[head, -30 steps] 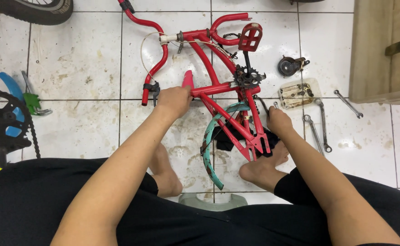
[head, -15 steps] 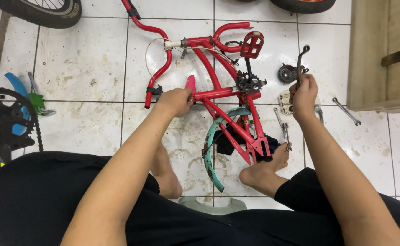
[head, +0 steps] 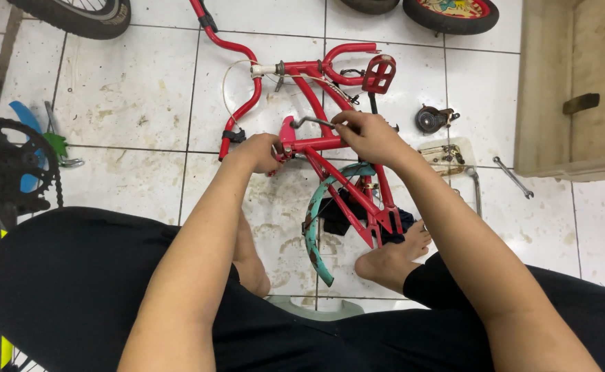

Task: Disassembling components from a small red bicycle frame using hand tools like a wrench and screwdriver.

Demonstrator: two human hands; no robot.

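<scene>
White tile floor [head: 144, 89]; one red bike frame [head: 330, 148]; left hand [head: 258, 151] clasps frame; right hand [head: 368, 134] pinches one metal wrench [head: 309, 121]

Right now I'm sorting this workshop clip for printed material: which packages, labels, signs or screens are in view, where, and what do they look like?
Clear plastic tray: on the tiled floor right of the red bicycle frame, rectangular, holding small metal parts.
Wheel disc: top edge, round, a yellow and red printed picture inside a black tyre.
No signs or screens in view.
</scene>
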